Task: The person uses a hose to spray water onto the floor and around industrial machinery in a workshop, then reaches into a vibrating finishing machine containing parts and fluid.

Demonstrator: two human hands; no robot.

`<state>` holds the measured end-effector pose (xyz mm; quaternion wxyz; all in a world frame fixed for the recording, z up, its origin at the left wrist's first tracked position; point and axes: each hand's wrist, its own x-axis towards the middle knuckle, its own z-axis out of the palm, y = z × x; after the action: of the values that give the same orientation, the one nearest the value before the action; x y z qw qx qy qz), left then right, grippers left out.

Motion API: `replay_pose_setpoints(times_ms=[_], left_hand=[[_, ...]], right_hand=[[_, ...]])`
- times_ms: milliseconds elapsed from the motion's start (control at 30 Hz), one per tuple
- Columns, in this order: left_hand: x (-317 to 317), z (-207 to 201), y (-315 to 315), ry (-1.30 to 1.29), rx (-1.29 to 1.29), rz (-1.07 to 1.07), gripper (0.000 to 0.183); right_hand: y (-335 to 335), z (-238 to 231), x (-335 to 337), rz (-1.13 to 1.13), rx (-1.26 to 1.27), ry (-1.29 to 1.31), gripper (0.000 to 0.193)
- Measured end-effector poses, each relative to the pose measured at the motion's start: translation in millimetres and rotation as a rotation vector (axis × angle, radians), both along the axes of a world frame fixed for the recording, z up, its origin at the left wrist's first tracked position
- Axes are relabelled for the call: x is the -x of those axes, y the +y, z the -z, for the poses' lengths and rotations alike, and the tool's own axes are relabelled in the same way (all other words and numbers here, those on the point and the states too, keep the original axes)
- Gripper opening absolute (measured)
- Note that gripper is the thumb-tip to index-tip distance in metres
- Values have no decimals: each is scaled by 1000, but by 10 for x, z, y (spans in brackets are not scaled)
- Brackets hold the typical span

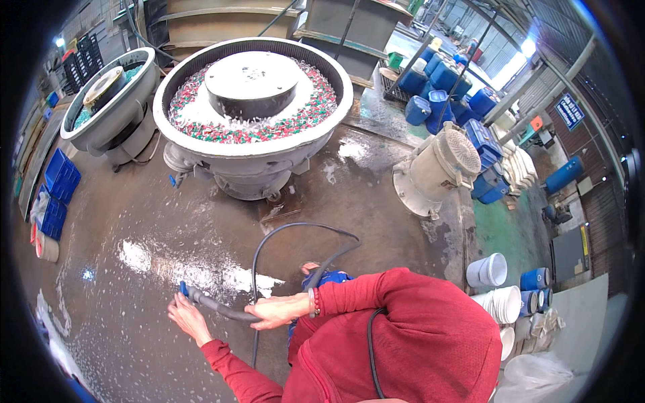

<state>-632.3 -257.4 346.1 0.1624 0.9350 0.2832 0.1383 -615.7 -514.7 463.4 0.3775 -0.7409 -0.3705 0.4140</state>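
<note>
A dark hose (232, 311) ends in a grey fitting with a blue valve handle (183, 288), low over the wet floor. My right hand (279, 310) is wrapped round the hose behind the fitting. At the hose's end, the fingers of my left hand (190, 320) are on the blue handle; some fingertips are hidden behind it. From my right hand the hose loops forward and bends back toward my body. Ahead stands a large round vibratory finishing bowl (252, 151), filled with red, green and white pieces around a white-topped centre (252, 74).
A smaller bowl (101, 134) holding teal pieces stands far left, with blue crates (60, 176) nearer. To the right are a beige cylindrical machine (437, 171), blue drums (443, 74) and white buckets (487, 270). The floor (148, 221) is wet, with scattered foam.
</note>
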Motion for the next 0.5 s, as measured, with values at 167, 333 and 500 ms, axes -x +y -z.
replay_pose_setpoints(times_ms=[167, 333, 500], left_hand=[[253, 305, 424, 200, -101, 342, 28], [-12, 36, 124, 406, -25, 212, 19], [-509, 787, -53, 237, 385, -216, 41]], right_hand=[[271, 180, 74, -107, 120, -137, 27], [111, 354, -244, -129, 204, -221, 29], [117, 423, -624, -178, 327, -314, 31]])
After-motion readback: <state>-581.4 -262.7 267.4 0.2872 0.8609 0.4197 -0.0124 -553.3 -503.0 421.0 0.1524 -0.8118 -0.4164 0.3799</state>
